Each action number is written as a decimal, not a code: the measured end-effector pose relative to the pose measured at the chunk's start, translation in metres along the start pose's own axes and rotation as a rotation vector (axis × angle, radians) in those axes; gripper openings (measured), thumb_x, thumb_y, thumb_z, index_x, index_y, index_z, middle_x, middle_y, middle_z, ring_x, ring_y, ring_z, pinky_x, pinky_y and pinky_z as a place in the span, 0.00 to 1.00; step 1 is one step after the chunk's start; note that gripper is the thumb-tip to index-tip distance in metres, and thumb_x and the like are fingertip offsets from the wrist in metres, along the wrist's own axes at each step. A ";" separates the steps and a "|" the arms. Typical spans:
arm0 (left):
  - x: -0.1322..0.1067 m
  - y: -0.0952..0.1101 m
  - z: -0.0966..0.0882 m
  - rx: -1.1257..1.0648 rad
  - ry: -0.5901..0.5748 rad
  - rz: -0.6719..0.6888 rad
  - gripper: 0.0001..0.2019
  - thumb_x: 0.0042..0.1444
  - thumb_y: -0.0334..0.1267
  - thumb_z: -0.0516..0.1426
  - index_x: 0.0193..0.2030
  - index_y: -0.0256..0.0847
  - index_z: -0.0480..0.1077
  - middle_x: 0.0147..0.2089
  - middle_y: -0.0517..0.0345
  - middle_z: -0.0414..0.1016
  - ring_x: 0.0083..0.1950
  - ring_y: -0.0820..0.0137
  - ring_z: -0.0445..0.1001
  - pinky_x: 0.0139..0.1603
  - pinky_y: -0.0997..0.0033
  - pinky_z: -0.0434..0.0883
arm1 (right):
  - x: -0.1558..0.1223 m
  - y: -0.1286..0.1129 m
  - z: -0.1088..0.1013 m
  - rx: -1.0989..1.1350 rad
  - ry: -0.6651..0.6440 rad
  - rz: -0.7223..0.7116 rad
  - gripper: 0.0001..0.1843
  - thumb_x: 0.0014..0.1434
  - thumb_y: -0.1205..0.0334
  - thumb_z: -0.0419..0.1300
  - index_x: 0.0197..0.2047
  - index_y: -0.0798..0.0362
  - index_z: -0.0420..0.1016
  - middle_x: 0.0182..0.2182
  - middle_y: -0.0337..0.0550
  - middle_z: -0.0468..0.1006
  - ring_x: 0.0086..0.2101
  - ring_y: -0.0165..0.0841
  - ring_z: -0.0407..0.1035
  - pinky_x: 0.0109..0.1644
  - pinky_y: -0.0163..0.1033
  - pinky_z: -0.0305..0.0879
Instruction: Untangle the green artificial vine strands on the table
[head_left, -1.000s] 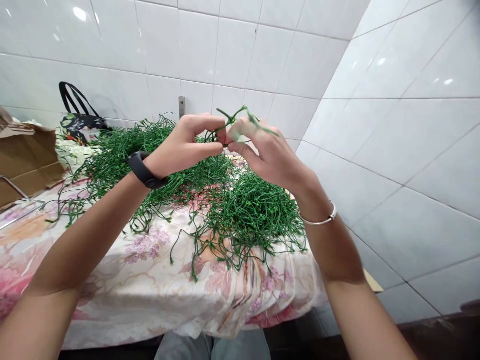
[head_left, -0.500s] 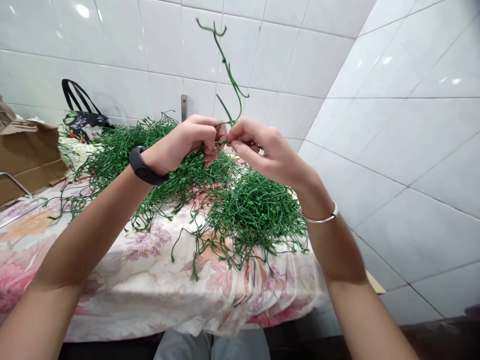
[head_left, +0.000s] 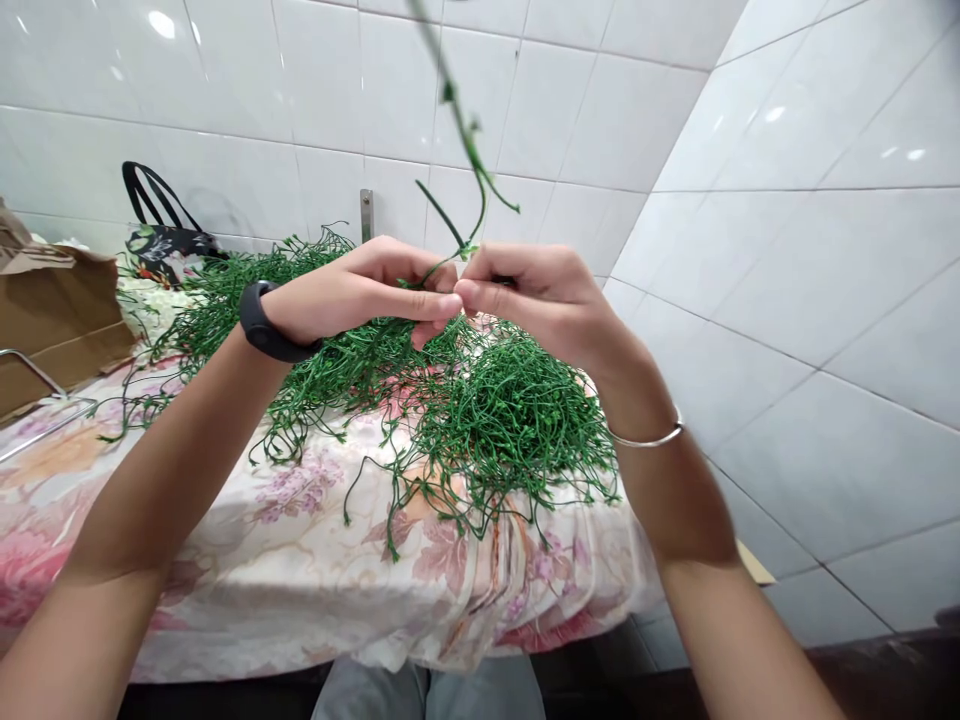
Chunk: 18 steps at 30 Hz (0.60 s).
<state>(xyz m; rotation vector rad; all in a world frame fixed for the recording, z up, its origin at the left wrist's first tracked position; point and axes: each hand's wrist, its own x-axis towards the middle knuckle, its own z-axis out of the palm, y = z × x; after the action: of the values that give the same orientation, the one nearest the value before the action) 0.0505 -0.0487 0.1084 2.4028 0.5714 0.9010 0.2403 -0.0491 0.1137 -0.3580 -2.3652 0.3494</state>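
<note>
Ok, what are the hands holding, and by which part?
A green stem, pinched at its lower end between the left hand and right hand.

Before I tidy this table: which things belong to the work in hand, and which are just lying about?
In hand: green stem, pinched between left hand and right hand; pile of green stems on the floral cloth.
Lying about: cardboard box, black-handled bag, metal bar.

Stem pile [head_left: 510, 420] on tablecloth [head_left: 285, 570]; box [head_left: 60, 310] left; bag [head_left: 161, 240] behind pile.
</note>
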 end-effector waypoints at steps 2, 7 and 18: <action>0.000 0.000 0.002 -0.048 0.012 0.034 0.14 0.52 0.46 0.54 0.22 0.39 0.68 0.20 0.59 0.66 0.24 0.74 0.67 0.28 0.68 0.65 | 0.001 0.001 0.000 0.106 -0.024 0.018 0.14 0.59 0.56 0.50 0.27 0.57 0.63 0.22 0.37 0.62 0.26 0.23 0.59 0.30 0.32 0.57; 0.001 0.000 0.011 -0.298 -0.046 0.166 0.14 0.54 0.38 0.54 0.19 0.38 0.67 0.18 0.60 0.68 0.23 0.75 0.69 0.31 0.68 0.67 | 0.004 0.006 0.005 0.367 -0.069 0.057 0.15 0.58 0.56 0.49 0.23 0.55 0.56 0.21 0.35 0.57 0.24 0.22 0.57 0.28 0.32 0.58; -0.004 0.004 0.013 -0.430 -0.077 0.245 0.14 0.50 0.33 0.57 0.16 0.34 0.66 0.13 0.62 0.66 0.14 0.81 0.65 0.21 0.77 0.65 | 0.005 -0.001 0.029 0.652 0.033 0.176 0.18 0.53 0.56 0.51 0.19 0.52 0.47 0.17 0.33 0.45 0.18 0.22 0.46 0.21 0.31 0.52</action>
<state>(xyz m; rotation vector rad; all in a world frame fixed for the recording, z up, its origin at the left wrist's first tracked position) 0.0575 -0.0579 0.1002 2.1252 0.0417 0.9176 0.2171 -0.0522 0.0966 -0.2519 -2.0466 1.1442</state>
